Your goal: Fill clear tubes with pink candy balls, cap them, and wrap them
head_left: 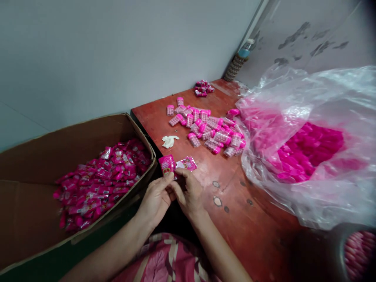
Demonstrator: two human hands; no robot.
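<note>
A pink printed label stands upright between my hands, over the table's left edge. My left hand grips its lower part, thumb in front. My right hand is closed, its fingertips pinching at the label's right edge; the curled fingers hide part of the grip. Just beyond my right fingers, another pink-and-white label lies on the table. Farther back is a loose pile of small clear bottles with pink caps and pink beads inside. A crumpled white scrap lies left of them.
At left, a cardboard box holds many wrapped pink bottles. A clear plastic bag of pink caps covers the red table's right side. A dark container holds pink beads. A bottle stands in the corner.
</note>
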